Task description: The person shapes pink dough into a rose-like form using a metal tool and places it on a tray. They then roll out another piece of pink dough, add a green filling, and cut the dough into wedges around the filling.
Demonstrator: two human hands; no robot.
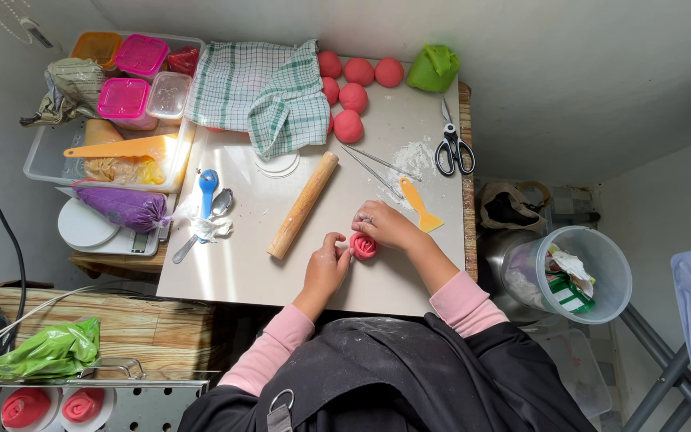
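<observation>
A small pink dough rose (364, 246) lies on the pale work mat (241, 264). My right hand (385, 225) curls over its far side and touches it. My left hand (326, 266) presses against its near left side with thumb and fingers. A wooden rolling pin (303, 206) lies diagonally just left of my hands. A yellow plastic scraper (420, 206) and metal tweezers (373, 166) rest beyond my right hand. Several pink dough balls (351, 96) sit at the far edge of the mat.
Black scissors (454, 148) and a green bag (434, 68) lie far right. A checked cloth (265, 88), a bin of lidded tubs (121, 96), a purple bag (124, 207) and spoons (209, 210) sit left. A clear bucket (577, 272) stands right.
</observation>
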